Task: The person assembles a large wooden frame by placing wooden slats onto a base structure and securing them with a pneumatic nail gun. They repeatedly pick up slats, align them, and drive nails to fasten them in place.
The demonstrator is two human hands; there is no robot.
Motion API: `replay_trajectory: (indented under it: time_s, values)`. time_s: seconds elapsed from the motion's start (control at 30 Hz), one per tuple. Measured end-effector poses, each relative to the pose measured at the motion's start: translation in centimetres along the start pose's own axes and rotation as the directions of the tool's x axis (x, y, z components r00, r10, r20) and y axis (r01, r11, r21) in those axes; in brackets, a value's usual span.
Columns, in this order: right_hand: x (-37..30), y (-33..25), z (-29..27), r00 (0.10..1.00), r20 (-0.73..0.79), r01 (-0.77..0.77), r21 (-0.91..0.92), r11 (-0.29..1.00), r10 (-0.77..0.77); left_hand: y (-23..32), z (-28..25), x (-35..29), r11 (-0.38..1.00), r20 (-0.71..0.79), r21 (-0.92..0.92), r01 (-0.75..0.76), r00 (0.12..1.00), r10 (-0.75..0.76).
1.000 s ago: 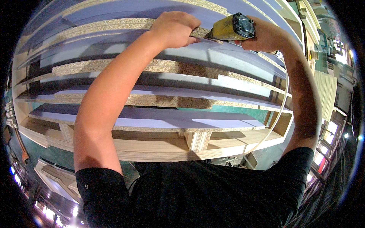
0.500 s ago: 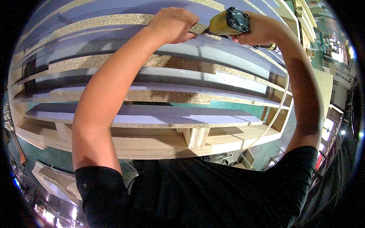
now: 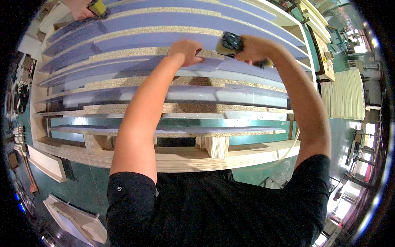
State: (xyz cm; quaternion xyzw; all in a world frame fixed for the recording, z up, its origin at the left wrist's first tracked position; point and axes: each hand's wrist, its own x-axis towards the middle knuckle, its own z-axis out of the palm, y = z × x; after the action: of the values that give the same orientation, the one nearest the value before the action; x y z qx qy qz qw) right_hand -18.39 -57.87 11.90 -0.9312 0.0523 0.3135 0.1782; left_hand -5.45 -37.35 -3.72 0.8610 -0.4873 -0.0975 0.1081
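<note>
Across a wooden frame (image 3: 164,161) lie rows of particleboard strips (image 3: 148,109) with lilac-grey faces and rough chip edges. My left hand (image 3: 187,52) is curled at the edge of one strip (image 3: 135,52), thumb and fingers closed around it. Just right of it, my right hand (image 3: 257,48) grips a nail gun (image 3: 230,43) with a black cap and a yellowish body, slightly blurred. Its nose is hidden, so contact with the strip cannot be made out. A pale air hose (image 3: 290,150) hangs by my right arm.
At the far left corner another person's hand (image 3: 84,13) holds a yellow tool (image 3: 98,7). A stack of pale boards (image 3: 343,94) stands to the right, near a wooden bench (image 3: 323,61). Board pieces (image 3: 72,220) lie on the green floor at lower left.
The view has shifted, bringing in more of the frame and the other person's hand. The nail gun appears nearer my left hand. Both hands keep their grips.
</note>
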Motion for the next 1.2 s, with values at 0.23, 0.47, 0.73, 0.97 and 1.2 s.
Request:
replay_trajectory:
  time_s: [0.23, 0.47, 0.73, 0.97, 1.2]
  values:
    - [-28.4, 3.4, 15.8, 0.876, -0.386, 0.158, 0.794, 0.587, 0.287, 1.3, -0.2, -1.6, 0.996, -0.115, -0.027, -0.080, 0.990, 0.077]
    - [-42.9, -3.9, 50.5, 0.412, -0.327, 0.308, 0.928, 0.207, 0.851, 2.2, 0.2, -0.9, 0.967, -0.211, -0.083, -0.239, 0.953, 0.217]
    - [-41.6, -20.2, 62.9, 0.297, 0.085, 0.255, 0.953, -0.165, 0.951, 16.7, -4.1, -15.4, 0.614, -0.232, -0.389, -0.686, 0.718, 0.656]
    - [-46.5, -28.9, 65.7, 0.387, -0.011, 0.600, 0.762, -0.243, 0.922, 29.8, 5.4, -44.6, 0.415, 0.386, -0.771, -0.484, 0.164, 0.908]
    - [-49.7, -29.2, 72.8, 0.148, -0.044, 0.950, 0.285, -0.130, 0.988, 40.2, 18.8, -58.4, 0.427, 0.650, -0.648, 0.631, 0.165, 0.742]
